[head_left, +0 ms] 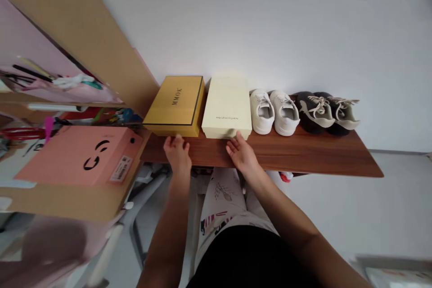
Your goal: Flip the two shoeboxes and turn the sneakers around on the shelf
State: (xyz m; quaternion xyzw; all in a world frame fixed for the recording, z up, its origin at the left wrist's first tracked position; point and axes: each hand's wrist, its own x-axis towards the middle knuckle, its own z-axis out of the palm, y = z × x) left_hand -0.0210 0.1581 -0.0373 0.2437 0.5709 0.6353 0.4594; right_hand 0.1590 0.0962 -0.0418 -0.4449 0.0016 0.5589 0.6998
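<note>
I watched the left hand (177,152) rest on the desk (303,153), fingers loosely apart and gripping nothing, right at the front of the yellow box (175,103). That box stood just left of the cream box (227,105). The right hand (241,153) also had its fingers spread, tips against the cream box's front face. Right of the cream box sat white sneakers (274,110), and beyond them dark shoes (324,112).
</note>
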